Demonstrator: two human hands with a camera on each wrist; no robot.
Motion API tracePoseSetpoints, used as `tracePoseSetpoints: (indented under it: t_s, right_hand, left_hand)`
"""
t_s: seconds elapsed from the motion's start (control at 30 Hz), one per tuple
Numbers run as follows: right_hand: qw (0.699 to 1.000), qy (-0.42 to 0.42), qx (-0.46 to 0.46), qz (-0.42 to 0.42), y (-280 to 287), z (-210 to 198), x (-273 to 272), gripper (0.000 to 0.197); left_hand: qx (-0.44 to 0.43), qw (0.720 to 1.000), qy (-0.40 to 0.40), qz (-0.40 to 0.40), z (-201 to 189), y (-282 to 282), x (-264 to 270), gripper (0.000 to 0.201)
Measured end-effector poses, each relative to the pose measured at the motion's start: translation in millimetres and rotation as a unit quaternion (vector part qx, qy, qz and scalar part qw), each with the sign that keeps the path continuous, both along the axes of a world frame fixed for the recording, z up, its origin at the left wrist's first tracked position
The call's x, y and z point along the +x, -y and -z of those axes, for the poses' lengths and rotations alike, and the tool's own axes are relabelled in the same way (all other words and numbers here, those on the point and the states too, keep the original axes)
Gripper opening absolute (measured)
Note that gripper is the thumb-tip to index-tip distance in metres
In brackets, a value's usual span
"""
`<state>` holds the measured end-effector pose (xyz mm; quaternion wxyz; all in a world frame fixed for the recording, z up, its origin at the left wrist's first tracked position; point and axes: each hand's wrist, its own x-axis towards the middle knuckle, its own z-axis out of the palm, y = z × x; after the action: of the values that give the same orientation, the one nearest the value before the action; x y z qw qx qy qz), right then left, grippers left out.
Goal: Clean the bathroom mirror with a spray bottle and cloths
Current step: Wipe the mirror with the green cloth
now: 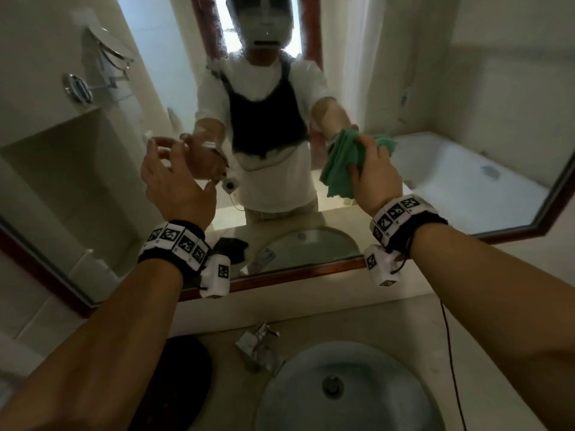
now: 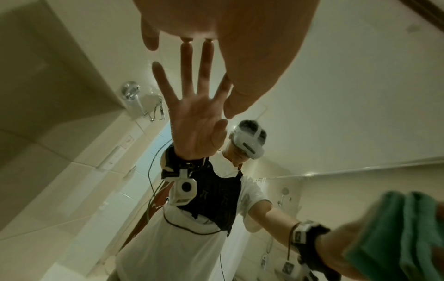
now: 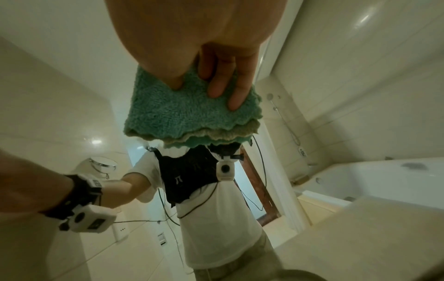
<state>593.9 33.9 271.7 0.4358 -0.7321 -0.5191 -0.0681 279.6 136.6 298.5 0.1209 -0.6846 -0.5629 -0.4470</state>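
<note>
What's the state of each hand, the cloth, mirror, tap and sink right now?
left hand: open, fingers spread, fingertips at the glass.
right hand: grip on the green cloth.
green cloth: folded, held at the mirror.
mirror: glass shows faint smears.
tap: no water running.
sink: no standing water.

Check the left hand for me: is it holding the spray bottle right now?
No. The left hand is empty with fingers spread toward the mirror, while the right hand holds the green cloth.
</note>
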Motion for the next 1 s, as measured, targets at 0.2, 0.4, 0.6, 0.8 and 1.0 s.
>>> tracePoseSetpoints:
  t_s: [0.2, 0.4, 0.6, 0.8, 1.0]
  right_hand:
    - [0.998, -0.048, -0.021, 0.022, 2.2, 40.3, 5.8, 0.047]
    - [0.996, -0.08, -0.016, 0.032, 4.6, 73.3, -3.9, 0.042]
    - [0.999, -0.036, 0.004, 0.026, -4.7, 81.2, -29.1, 0.047]
    - [0.997, 0.059, 0.026, -0.036, -33.2, 81.6, -93.3, 0.046]
    - [0.983, 0.148, 0.03, -0.101, -75.4, 76.7, -206.0, 0.047]
  left_hand:
    - [-0.027, 0.999, 0.006, -0.022, 8.1, 9.3, -1.4, 0.082]
    - [-0.057, 0.996, 0.029, -0.067, 42.8, 8.5, -16.9, 0.075]
    - [-0.057, 0.996, 0.068, -0.028, 66.3, 2.2, -29.5, 0.079]
    - [-0.047, 0.998, 0.048, 0.01, 73.5, 1.9, -45.6, 0.076]
    - [-0.036, 0.995, 0.027, 0.088, 88.2, -4.3, -77.3, 0.08]
